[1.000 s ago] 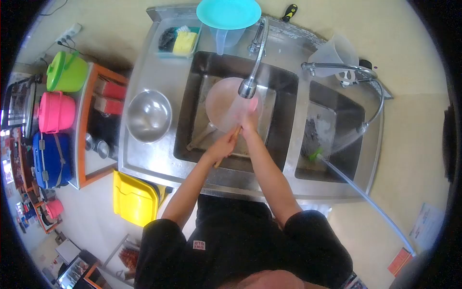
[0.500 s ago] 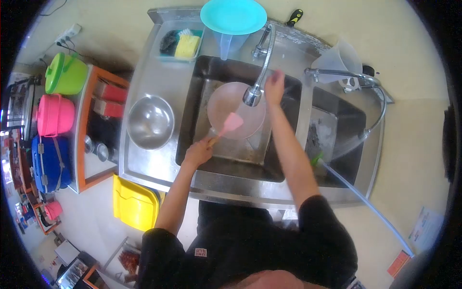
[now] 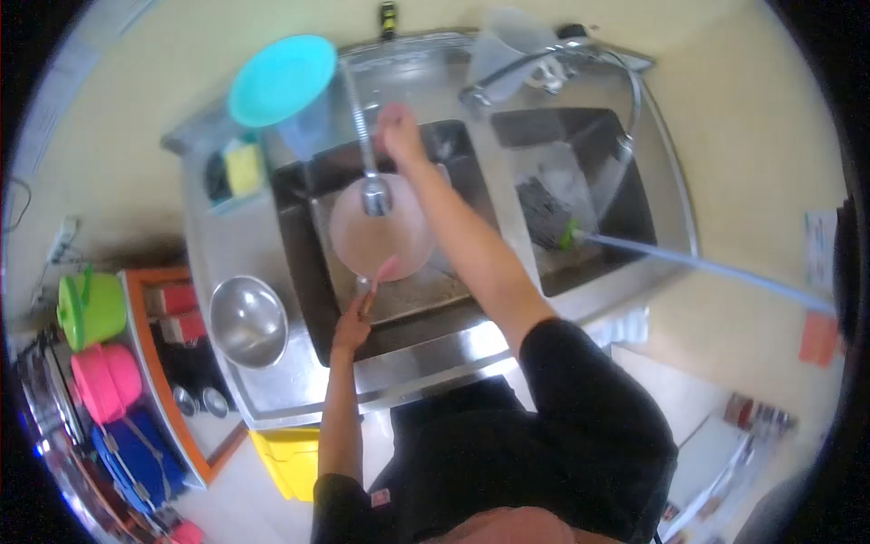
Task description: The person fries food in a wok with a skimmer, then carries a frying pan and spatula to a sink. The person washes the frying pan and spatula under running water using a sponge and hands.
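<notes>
My left hand [image 3: 352,328] is closed around the wooden handle of a spatula [image 3: 388,268]. Its pink head overlaps the near rim of a pale pinkish bowl [image 3: 362,240] in the left basin. Over that bowl hangs the spray head of a coiled faucet [image 3: 376,195]. My right hand [image 3: 399,134] is raised past the bowl, beside the faucet hose at the back of the basin; motion smears its fingers.
A metal bowl [image 3: 248,322] rests on the left drainboard. Behind it are a yellow sponge [image 3: 243,170] and a turquoise basin [image 3: 283,82]. On the right, a second faucet [image 3: 625,140] runs into the other basin, where a green-ended pole [image 3: 707,265] leans.
The camera view has turned and shifted, so the sink appears tilted and further left. The spatula head has moved from over the bowl's middle to its near rim. My right hand stays near the faucet.
</notes>
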Tool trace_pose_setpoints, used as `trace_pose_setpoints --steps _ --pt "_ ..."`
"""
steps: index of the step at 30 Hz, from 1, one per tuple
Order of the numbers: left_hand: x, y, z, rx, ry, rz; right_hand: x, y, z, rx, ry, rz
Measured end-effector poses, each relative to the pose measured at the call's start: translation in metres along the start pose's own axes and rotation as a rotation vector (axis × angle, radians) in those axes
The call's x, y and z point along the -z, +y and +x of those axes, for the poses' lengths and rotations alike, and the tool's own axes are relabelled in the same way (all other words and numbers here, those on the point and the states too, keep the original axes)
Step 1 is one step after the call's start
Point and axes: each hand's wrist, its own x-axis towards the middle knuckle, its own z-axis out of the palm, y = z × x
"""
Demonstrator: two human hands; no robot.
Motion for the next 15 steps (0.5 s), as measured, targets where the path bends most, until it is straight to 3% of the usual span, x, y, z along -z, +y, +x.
trace_pose_setpoints --steps 1,3,4,5,6,7,9,10,12,15 --pt "-0.003 -0.009 0.01 0.037 -0.035 -0.035 0.024 -0.011 -0.043 0.006 -0.108 0.072" --pt "-0.008 -0.022 0.022 0.062 -0.064 -0.191 0.087 -0.063 -0.147 0.078 -0.078 0.09" --pt "-0.01 -0.025 0.025 0.043 -0.062 -0.311 0.123 -0.087 -0.191 0.089 0.097 0.089" --pt "-0.007 -0.015 0.019 0.109 -0.087 -0.37 0.173 -0.108 -0.231 0.279 0.28 -0.007" --pt "0.004 0.005 0.008 0.175 -0.106 -0.431 0.25 -0.112 -0.249 0.521 0.433 -0.336" --pt "0.016 0.022 -0.002 0.245 -0.124 -0.483 0.313 -0.138 -0.268 0.518 0.689 -0.321" --pt "0.022 0.032 -0.015 0.177 -0.128 -0.613 0.471 -0.177 -0.277 0.662 1.143 -0.51" --pt "0.019 0.035 -0.021 0.158 -0.097 -0.71 0.554 -0.193 -0.281 0.543 1.417 -0.688" --pt "0.015 0.036 -0.026 0.149 -0.007 -0.783 0.623 -0.239 -0.272 0.387 1.668 -0.496" --pt "0.0 0.025 -0.031 0.16 0.128 -0.745 0.692 -0.266 -0.237 0.169 1.283 -0.27"
